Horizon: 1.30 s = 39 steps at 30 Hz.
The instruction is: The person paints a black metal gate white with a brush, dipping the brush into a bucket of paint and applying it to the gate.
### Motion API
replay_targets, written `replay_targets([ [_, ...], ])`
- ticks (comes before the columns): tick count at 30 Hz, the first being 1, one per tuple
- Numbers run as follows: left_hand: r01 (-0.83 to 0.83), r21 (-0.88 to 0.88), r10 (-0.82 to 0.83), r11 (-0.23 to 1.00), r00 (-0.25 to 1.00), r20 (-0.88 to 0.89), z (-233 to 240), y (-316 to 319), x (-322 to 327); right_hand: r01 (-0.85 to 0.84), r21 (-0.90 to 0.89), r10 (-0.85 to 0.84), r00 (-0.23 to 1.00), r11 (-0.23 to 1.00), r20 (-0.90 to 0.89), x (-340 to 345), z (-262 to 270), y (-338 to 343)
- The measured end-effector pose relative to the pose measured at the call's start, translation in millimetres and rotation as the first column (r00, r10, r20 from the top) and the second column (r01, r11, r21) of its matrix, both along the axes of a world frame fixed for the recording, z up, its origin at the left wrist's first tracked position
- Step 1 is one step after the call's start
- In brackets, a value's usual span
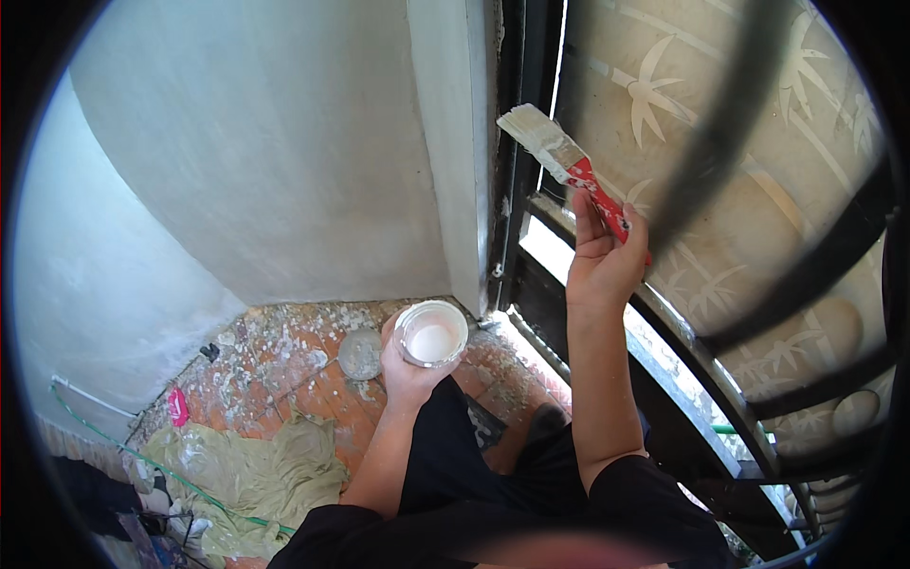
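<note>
My left hand is wrapped around a paint tub with an open top. White paint shows inside it, below a paint-smeared rim. Raised in front of the dark door frame, my right hand grips the red handle of a flat paintbrush. The brush points up and to the left, its bristles coated with whitish paint and specks of it on the handle. Its bristle tips appear near the edge of the frame; whether they touch it I cannot tell. Most of the left fingers are hidden behind the tub.
Plastered walls meet the paint-spattered tile floor. A round lid lies left of the tub. A crumpled cloth, a green hose and a pink object are at lower left. Dark metal bars curve across the right.
</note>
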<state>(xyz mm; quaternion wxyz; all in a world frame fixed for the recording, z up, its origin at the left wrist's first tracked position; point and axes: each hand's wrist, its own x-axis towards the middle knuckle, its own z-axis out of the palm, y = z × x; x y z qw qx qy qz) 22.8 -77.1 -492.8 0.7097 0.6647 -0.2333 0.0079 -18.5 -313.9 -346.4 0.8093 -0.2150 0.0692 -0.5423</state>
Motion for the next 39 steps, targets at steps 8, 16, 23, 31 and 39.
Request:
replay_targets([
  [8, -0.071, 0.111, 0.067, 0.991, 0.997, 0.034, 6.5, 21.0, -1.4, -0.164, -0.027, 0.166, 0.962, 0.986, 0.215, 56.6, 36.8, 13.9],
  [16, 0.034, -0.005, -0.034, 0.999, 0.993, -0.114, 29.5, 32.3, -20.7, -0.173, -0.067, 0.186, 0.91, 0.983, 0.371, 95.8, 83.1, 9.5],
  [23, 0.003, 0.049, 0.0, 0.999, 0.999, -0.052, 32.7, 31.3, -27.8, -0.144, -0.082, 0.166, 0.885, 0.986, 0.435, 122.4, 112.0, 3.7],
  [31, 0.041, 0.069, -0.036, 0.997, 0.997, -0.063, 28.8, 35.4, -29.7, -0.133, -0.009, 0.129, 0.934, 0.991, 0.334, 119.9, 83.9, 1.1],
  [39, 0.055, 0.068, -0.05, 0.996, 0.996, -0.073, 34.3, 34.3, -35.0, -0.119, -0.016, 0.114, 0.896, 0.993, 0.43, 103.4, 109.1, 0.9],
])
